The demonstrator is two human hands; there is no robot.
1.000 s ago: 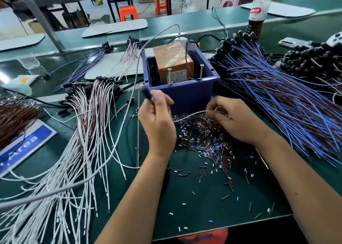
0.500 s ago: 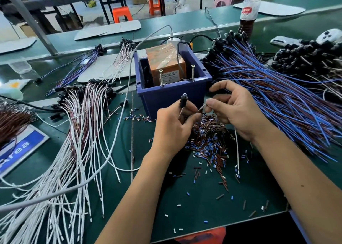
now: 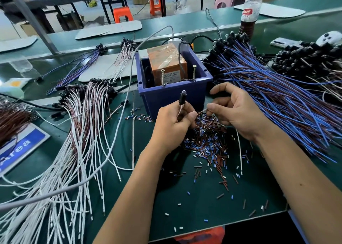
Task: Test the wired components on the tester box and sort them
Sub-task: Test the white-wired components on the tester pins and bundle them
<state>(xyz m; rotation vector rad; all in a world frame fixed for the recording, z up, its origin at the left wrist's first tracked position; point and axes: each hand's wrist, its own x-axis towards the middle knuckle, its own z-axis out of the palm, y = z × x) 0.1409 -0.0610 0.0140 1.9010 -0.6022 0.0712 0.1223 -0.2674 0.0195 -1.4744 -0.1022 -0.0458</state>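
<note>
Holding one wired part [image 3: 182,98] upright in my left hand [image 3: 173,125], I have its black head with the clear tip standing above my knuckles, directly in front of the near wall of the blue box [image 3: 174,97]. My left fingers and thumb are curled round its leads just below the head. My right hand [image 3: 238,112] sits just to the right, thumb and forefinger pinching the bare wire ends [image 3: 202,111] that run across from my left hand; the other right fingers are raised and loosely curved. The two hands are close together, joined by the wire, with a small gap between the fingertips.

Below and between the hands lies a heap of cut sleeve bits [image 3: 209,140], brown, blue and white, thinning out toward the near edge of the green bench [image 3: 185,197]. One loose white wire [image 3: 240,155] lies beside my right wrist.

Inside the blue box stands an orange taped block [image 3: 166,62], with two screws [image 3: 162,77] rising from the front rim. A grey cable [image 3: 118,132] runs from behind the box across the bench to the left.

Left of the box lies a spread of white and brown wired parts [image 3: 81,132]; further left a brown bundle [image 3: 13,119] lies beside a blue and white sign [image 3: 20,147]. Right of the box lies a large pile of blue and brown wired parts [image 3: 277,99], with a black-headed pile [image 3: 311,58] beyond it. A bottle [image 3: 249,12] stands at the far right.
</note>
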